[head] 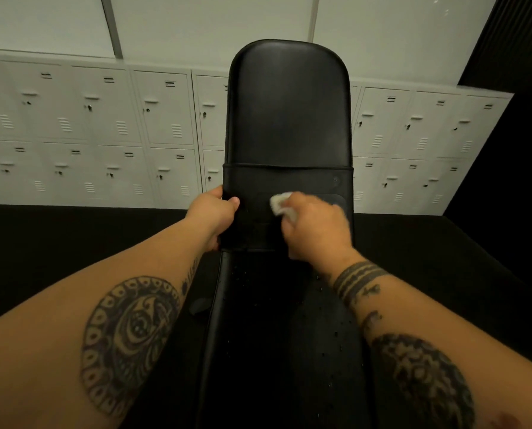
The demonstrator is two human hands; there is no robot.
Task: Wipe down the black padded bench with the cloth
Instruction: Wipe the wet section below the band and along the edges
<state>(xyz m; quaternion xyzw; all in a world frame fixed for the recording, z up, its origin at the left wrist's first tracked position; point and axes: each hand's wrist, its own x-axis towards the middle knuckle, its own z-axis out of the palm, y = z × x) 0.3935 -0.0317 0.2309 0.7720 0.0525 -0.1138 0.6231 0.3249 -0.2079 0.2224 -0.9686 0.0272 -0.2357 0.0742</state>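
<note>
Black padded bench (258,342): firm, slick vinyl, droplets on near pad; left hand (213,212) curled round left edge, steadying; right hand (315,227) bunching cloth (279,204), soft, light, probably damp, pressed mid-pad; backrest (286,113) beyond; lockers (103,128) behind.

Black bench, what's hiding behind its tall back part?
Grey lockers line the wall on both sides of the bench. Whatever stands straight behind it is covered.
</note>
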